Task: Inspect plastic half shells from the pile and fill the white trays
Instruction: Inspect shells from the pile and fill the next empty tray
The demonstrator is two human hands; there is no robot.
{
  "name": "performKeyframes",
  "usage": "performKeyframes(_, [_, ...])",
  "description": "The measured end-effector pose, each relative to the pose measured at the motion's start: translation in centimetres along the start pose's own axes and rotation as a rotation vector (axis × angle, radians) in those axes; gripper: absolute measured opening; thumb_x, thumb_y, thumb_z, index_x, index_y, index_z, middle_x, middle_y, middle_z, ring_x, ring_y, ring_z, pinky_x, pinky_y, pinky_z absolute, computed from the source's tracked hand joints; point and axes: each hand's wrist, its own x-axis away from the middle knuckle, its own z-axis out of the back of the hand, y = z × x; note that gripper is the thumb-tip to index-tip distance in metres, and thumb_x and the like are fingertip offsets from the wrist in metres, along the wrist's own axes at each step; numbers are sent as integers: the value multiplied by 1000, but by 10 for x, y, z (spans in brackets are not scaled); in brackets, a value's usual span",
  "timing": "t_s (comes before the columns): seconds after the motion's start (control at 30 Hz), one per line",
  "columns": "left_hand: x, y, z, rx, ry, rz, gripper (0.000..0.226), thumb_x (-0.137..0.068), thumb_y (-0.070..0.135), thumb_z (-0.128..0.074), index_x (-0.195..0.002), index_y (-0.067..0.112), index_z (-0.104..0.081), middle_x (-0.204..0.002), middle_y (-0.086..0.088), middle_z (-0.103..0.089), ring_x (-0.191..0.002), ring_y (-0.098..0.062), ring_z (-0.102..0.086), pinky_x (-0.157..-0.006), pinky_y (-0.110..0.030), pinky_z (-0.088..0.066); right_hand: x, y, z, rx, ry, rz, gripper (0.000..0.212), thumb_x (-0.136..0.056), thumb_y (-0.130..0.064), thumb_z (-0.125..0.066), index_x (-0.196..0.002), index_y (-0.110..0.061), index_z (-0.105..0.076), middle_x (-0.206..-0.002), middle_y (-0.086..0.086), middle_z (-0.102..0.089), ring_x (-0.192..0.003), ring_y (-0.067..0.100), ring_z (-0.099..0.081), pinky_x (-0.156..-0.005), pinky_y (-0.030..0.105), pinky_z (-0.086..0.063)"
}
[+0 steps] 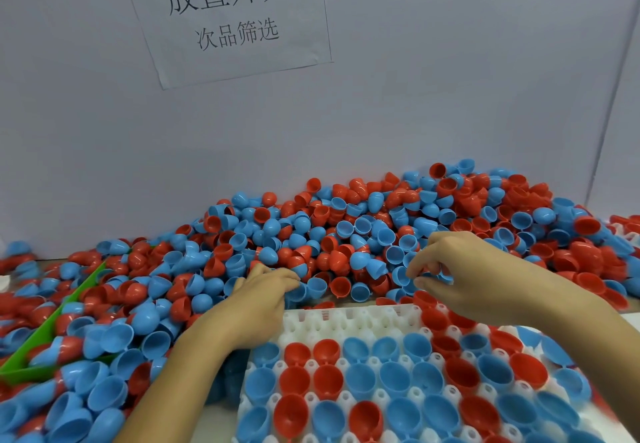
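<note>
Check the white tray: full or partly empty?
Partly empty. The white tray shows bare pockets along its far row, while blue and red shells fill the nearer rows.

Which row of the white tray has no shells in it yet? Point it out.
The far row of the white plastic tray, nearest the pile of red and blue plastic half shells. Its cups show bare white; the nearer rows hold shells.

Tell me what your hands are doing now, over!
Left hand curled into the pile, grip unclear. Right hand pinching a blue shell. White tray mostly full, far row open. Nothing blocking.
</note>
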Motion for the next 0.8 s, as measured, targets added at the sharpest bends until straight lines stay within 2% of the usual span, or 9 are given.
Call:
performKeyframes(0.1, [3,6,11,54,145,-36,38,-107,14,-38,-139,25,-55,-142,19,-47,-130,-7,-34,-118,-38,-27,1,-2,2,-15,4,6,19,-98,-33,-58,-110,-32,-73,-90,-24,-50,-84,-1,-51,-64,12,-41])
performKeyframes(0.17, [6,10,20,140,241,-43,30,-104,18,-48,-128,25,-64,-132,17,-56,-125,-5,-44,-112,-30,-37,1,-2,2,-34,20,16,19,-98,-33,-58,-110,-33,-73,-88,-20,-56,-85,-3,-49,-66,13,-40])
performKeyframes(0.27, [14,17,34,318,355,-33,12,-95,28,-66,-105,32,-71,-109,19,-66,-101,4,-61,-93,-21,-52,2,-3,4,-78,68,61,18,-97,-31,-59,-106,-31,-74,-81,-17,-60,-92,-9,-49,-74,6,-40])
performKeyframes(0.3, [17,20,39,383,378,-23,8,-90,34,-72,-97,35,-71,-100,18,-68,-92,5,-64,-84,-18,-54,2,-4,5,-101,85,78,17,-97,-29,-60,-104,-30,-76,-78,-18,-60,-92,-14,-49,-76,2,-38])
performKeyframes(0.37, [24,25,47,487,403,-23,12,-80,41,-80,-89,37,-72,-89,15,-71,-83,5,-67,-72,-13,-52,1,-8,8,-159,117,96,17,-97,-28,-61,-102,-29,-77,-79,-17,-63,-90,-11,-53,-77,4,-41])
performKeyframes(0.47, [32,36,57,587,348,-125,15,-79,33,-82,-86,36,-70,-97,16,-73,-90,2,-69,-79,-16,-52,1,-17,12,-321,245,100,17,-96,-28,-60,-102,-32,-76,-91,-23,-68,-92,-6,-60,-80,11,-50])
performKeyframes(0.57, [40,51,65,633,247,-254,30,-83,20,-80,-90,41,-59,-110,22,-70,-105,0,-66,-86,-15,-54,3,-25,19,-502,357,142,16,-93,-29,-62,-101,-36,-74,-94,-26,-71,-91,-3,-67,-82,18,-56])
performKeyframes(0.7, [46,67,67,684,164,-350,40,-87,7,-75,-100,39,-54,-112,17,-72,-108,-8,-67,-92,-21,-55,11,-37,26,-667,231,256,21,-88,-27,-70,-104,-40,-73,-93,-20,-73,-83,8,-73,-77,29,-61])
performKeyframes(0.8, [45,75,62,685,152,-356,42,-89,8,-73,-108,39,-53,-114,17,-71,-110,-7,-66,-93,-28,-56,13,-42,26,-576,213,311,26,-87,-20,-69,-102,-40,-75,-86,-25,-69,-81,7,-69,-77,25,-59])
